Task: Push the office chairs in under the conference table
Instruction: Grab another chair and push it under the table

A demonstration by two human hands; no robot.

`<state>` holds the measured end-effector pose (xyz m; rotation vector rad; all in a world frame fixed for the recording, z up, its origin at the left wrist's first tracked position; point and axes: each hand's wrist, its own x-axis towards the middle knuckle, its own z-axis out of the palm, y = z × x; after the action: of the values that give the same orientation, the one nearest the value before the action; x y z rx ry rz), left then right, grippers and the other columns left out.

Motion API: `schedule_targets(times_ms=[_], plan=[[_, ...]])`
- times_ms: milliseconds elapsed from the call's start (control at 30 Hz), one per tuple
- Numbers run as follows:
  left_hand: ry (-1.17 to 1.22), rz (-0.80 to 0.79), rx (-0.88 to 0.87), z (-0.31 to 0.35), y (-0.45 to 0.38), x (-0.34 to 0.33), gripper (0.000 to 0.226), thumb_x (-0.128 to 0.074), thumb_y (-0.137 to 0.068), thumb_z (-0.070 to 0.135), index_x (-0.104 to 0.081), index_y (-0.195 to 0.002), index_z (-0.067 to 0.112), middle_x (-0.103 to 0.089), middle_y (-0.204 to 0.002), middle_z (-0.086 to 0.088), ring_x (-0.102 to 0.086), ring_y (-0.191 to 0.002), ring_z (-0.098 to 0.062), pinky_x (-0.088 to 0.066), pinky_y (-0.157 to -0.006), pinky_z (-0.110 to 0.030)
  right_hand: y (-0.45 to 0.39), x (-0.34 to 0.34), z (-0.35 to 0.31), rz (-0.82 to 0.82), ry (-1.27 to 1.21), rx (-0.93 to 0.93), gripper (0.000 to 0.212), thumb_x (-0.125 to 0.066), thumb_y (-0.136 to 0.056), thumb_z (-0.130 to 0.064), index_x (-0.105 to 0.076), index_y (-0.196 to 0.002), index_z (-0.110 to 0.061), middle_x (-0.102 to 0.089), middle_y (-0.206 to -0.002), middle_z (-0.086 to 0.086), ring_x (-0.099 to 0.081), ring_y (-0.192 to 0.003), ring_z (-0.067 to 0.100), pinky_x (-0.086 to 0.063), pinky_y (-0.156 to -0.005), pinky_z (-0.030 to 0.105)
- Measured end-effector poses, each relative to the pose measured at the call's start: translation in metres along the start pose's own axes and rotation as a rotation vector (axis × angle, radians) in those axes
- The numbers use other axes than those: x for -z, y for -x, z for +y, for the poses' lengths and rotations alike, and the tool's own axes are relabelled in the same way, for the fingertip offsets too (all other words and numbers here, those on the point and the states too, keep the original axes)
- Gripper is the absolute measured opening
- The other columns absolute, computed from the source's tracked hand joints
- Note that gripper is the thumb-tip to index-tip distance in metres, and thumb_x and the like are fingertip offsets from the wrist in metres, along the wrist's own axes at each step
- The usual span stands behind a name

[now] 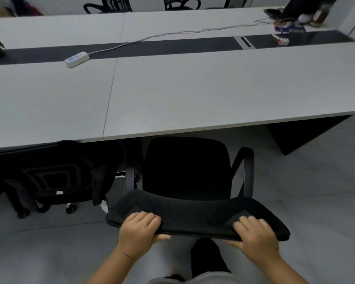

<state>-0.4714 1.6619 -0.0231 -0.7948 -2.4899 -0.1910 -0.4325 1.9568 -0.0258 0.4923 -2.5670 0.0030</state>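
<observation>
A black office chair [187, 171] faces the grey conference table [193, 93], with the front of its seat just under the table's near edge. My left hand [138, 232] grips the left part of the chair's backrest top [195, 216], fingers over it and thumb beneath. The right part of that backrest top is gripped the same way by my right hand [256, 236]. To the left, a second black chair [55, 177] stands tucked against the table edge, its backrest toward me.
A white power strip [77, 59] with a long cable lies on the table's dark centre strip. Clutter sits at the table's far right end [283, 27]. More black chairs [109, 6] stand on the far side. Grey floor lies to the right.
</observation>
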Motion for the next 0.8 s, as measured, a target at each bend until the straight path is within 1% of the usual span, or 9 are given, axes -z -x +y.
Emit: schedule_targets(times_ms=[100,167,267,300,400,467,667,733,800], plan=[[0.005,-0.005,0.022,-0.006,-0.012,-0.008,0.050,-0.021,-0.089,0.062,-0.041,-0.074,0.020,-0.056,-0.050,0.005,-0.053,-0.044,-0.012,-0.031,-0.057,-0.024,-0.012,-0.008,0.012,0.007,0.015,0.014,0.064,-0.024,-0.092,-0.057,-0.056,-0.056,-0.014,-0.050,-0.049,0.000,-0.044,-0.047,0.018,-0.021,-0.054,0.028],[0.010,-0.007,0.035,-0.003,-0.019,-0.015,0.050,-0.021,-0.089,0.062,-0.040,-0.073,0.019,-0.056,-0.049,0.004,-0.053,-0.044,-0.013,-0.031,-0.056,-0.025,-0.021,-0.013,0.024,0.033,0.027,0.035,0.061,-0.026,-0.091,-0.058,-0.053,-0.059,-0.014,-0.049,-0.049,0.001,-0.039,-0.052,0.018,-0.021,-0.053,0.028],[0.014,-0.005,0.064,0.006,-0.031,-0.024,0.049,-0.022,-0.090,0.061,-0.041,-0.075,0.019,-0.058,-0.051,0.004,-0.054,-0.045,-0.014,-0.030,-0.057,-0.025,-0.036,-0.021,0.048,0.061,0.042,0.079,0.049,-0.028,-0.090,-0.059,-0.040,-0.068,-0.017,-0.048,-0.048,0.002,-0.030,-0.058,0.018,-0.019,-0.053,0.028],[0.017,-0.005,0.075,0.008,-0.035,-0.027,0.049,-0.023,-0.090,0.061,-0.042,-0.075,0.019,-0.058,-0.051,0.004,-0.054,-0.045,-0.014,-0.030,-0.057,-0.026,-0.040,-0.025,0.055,0.062,0.037,0.093,0.050,-0.027,-0.090,-0.059,-0.041,-0.067,-0.016,-0.048,-0.048,0.002,-0.032,-0.057,0.018,-0.019,-0.053,0.028],[-0.007,-0.004,0.097,0.007,-0.049,-0.035,0.048,-0.023,-0.090,0.061,-0.042,-0.077,0.019,-0.059,-0.051,0.003,-0.056,-0.045,-0.014,-0.030,-0.058,-0.025,-0.059,-0.034,0.072,0.054,0.000,0.105,0.064,-0.025,-0.090,-0.060,-0.053,-0.056,-0.013,-0.048,-0.048,0.001,-0.042,-0.044,0.019,-0.019,-0.053,0.028],[-0.017,-0.010,0.108,-0.002,-0.057,-0.039,0.049,-0.024,-0.090,0.060,-0.042,-0.077,0.018,-0.059,-0.051,0.002,-0.056,-0.045,-0.015,-0.029,-0.058,-0.026,-0.072,-0.042,0.075,0.065,-0.017,0.114,0.067,-0.025,-0.090,-0.060,-0.054,-0.053,-0.012,-0.048,-0.048,0.001,-0.044,-0.041,0.019,-0.020,-0.053,0.028],[-0.064,-0.022,0.151,-0.016,-0.083,-0.055,0.049,-0.024,-0.090,0.061,-0.041,-0.076,0.017,-0.057,-0.050,0.001,-0.054,-0.044,-0.017,-0.026,-0.057,-0.026,-0.108,-0.072,0.098,0.076,-0.059,0.156,0.059,-0.025,-0.088,-0.063,-0.044,-0.061,-0.014,-0.045,-0.049,0.001,-0.038,-0.046,0.018,-0.019,-0.052,0.028],[-0.081,-0.025,0.165,-0.014,-0.094,-0.062,0.049,-0.023,-0.090,0.061,-0.041,-0.075,0.018,-0.056,-0.050,0.002,-0.052,-0.044,-0.017,-0.025,-0.057,-0.026,-0.113,-0.082,0.111,0.077,-0.075,0.160,0.062,-0.024,-0.089,-0.062,-0.048,-0.059,-0.014,-0.046,-0.049,0.001,-0.035,-0.050,0.018,-0.019,-0.052,0.028],[-0.102,-0.021,0.169,-0.011,-0.103,-0.066,0.049,-0.022,-0.090,0.061,-0.041,-0.076,0.018,-0.056,-0.051,0.003,-0.051,-0.045,-0.016,-0.025,-0.057,-0.026,-0.117,-0.088,0.122,0.079,-0.091,0.169,0.066,-0.024,-0.090,-0.062,-0.053,-0.056,-0.013,-0.047,-0.049,0.001,-0.037,-0.050,0.018,-0.020,-0.051,0.027]])
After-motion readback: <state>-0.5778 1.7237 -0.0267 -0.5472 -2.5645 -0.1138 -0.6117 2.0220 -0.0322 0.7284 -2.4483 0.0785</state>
